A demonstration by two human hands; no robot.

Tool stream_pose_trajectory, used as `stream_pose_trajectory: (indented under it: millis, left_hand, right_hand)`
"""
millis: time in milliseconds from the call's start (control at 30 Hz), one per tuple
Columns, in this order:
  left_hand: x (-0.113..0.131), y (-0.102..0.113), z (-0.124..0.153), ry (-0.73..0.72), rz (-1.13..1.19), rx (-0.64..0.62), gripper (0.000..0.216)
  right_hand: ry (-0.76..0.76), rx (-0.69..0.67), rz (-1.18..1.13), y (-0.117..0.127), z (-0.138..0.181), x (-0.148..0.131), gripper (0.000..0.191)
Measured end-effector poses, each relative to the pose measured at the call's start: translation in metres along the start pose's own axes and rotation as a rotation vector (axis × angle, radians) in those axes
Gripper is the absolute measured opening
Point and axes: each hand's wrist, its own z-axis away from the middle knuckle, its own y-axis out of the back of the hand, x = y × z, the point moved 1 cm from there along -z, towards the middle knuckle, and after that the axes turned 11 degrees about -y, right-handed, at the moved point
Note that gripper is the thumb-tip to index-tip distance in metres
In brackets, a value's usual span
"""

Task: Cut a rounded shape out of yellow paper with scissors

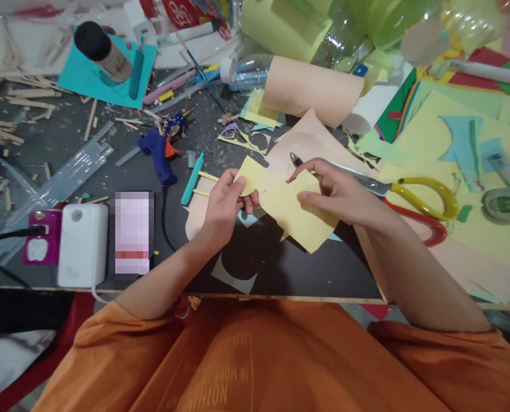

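Observation:
My left hand (229,200) is closed on a small piece of yellow paper (251,173), pinched between thumb and fingers. Two thin yellow sticks (207,175) jut out to the left from behind that hand. In my right hand (334,191) is a larger yellow paper sheet (300,212), gripped at its upper right edge. A dark pen tip (295,159) shows beside the right fingers; whether they hold the pen, I cannot tell. Large scissors (426,197) with yellow and red handles lie by my right wrist. A teal marker (192,180) lies left of my left hand.
A blue glue gun (156,151), a phone (132,234) and a white power bank (83,245) lie to the left. Beyond my hands are a plastic bottle wrapped in peach paper (313,88) and paper scraps. Wooden sticks (32,94) litter the far left; coloured sheets (465,137) cover the right.

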Motion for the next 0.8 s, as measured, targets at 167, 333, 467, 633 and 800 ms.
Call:
stream_pose_trajectory:
  millis: [167,333,467,633,800]
  left_hand:
    - [-0.001,0.001,-0.002,-0.033,0.014,0.066,0.016]
    - [-0.005,0.003,-0.003,-0.010,0.054,0.121,0.012]
    - [-0.006,0.001,-0.001,0.028,0.108,0.090,0.017]
    - [-0.003,-0.002,0.000,0.004,0.129,0.104,0.023]
    - [0.000,-0.004,0.000,0.003,0.172,0.134,0.017]
  right_hand:
    - [-0.046,0.009,-0.206,0.000,0.000,-0.004,0.024]
    - [-0.134,-0.068,-0.361,-0.002,0.002,-0.002,0.026]
    - [-0.191,-0.067,-0.318,-0.006,0.002,0.001,0.028]
    - [-0.237,-0.087,-0.248,-0.012,0.003,-0.008,0.025]
    - [-0.254,-0.121,-0.185,-0.015,0.002,-0.012,0.022]
